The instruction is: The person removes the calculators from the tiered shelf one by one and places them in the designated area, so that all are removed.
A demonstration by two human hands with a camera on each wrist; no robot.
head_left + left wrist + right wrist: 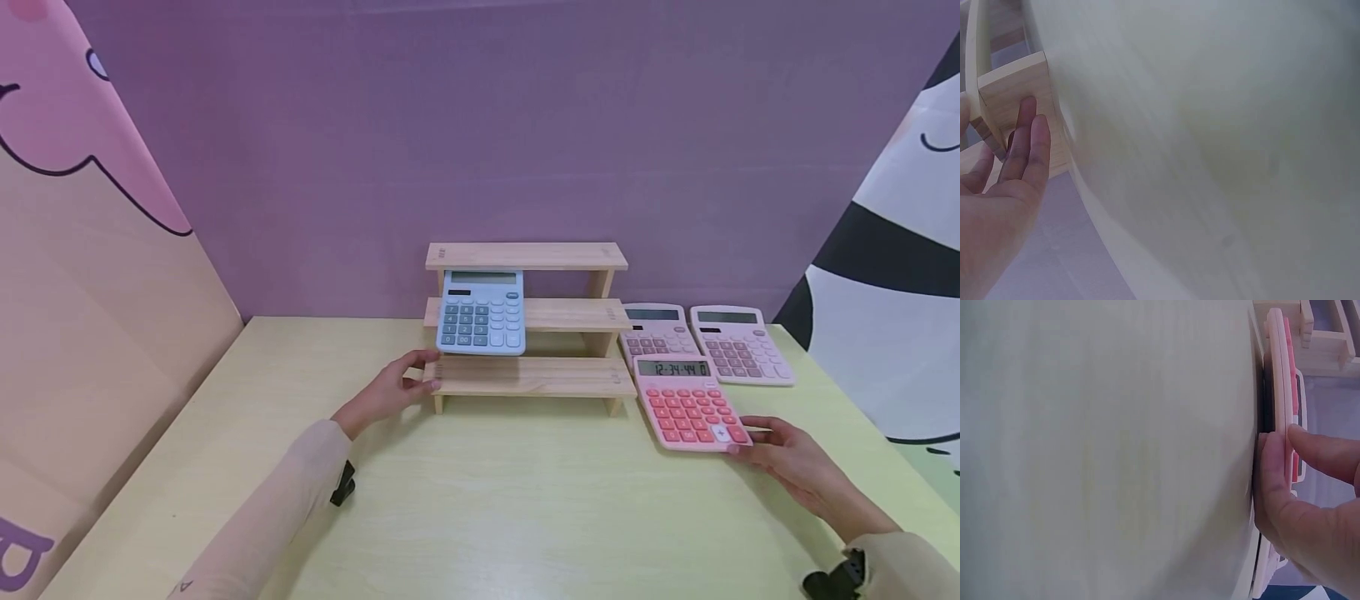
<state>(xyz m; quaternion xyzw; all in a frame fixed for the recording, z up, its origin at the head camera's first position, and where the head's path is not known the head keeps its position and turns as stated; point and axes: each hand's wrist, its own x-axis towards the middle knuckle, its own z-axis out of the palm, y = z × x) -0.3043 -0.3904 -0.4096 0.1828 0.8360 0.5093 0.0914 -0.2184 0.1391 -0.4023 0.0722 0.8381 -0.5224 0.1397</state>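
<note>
My left hand [392, 388] grips the left end of the lowest step of a three-tier wooden stand [534, 377]. In the left wrist view, fingers [1036, 153] reach under that board beside its wooden leg [1019, 87]. A blue calculator [482, 313] leans on the stand's left half, its keys facing forward. My right hand [798, 462] pinches the lower right corner of a pink calculator [690, 403] with red keys and a lit display. The right wrist view has the thumb on the key side of the pink calculator [1280, 381] and the other fingers beneath.
Two pale pink calculators lie behind the held one: one at the left [654, 315], partly covered, and one at the right [738, 343]. All stand on a light wooden table [510, 500]. A purple backdrop [525, 125] rises behind, with printed panels on both sides.
</note>
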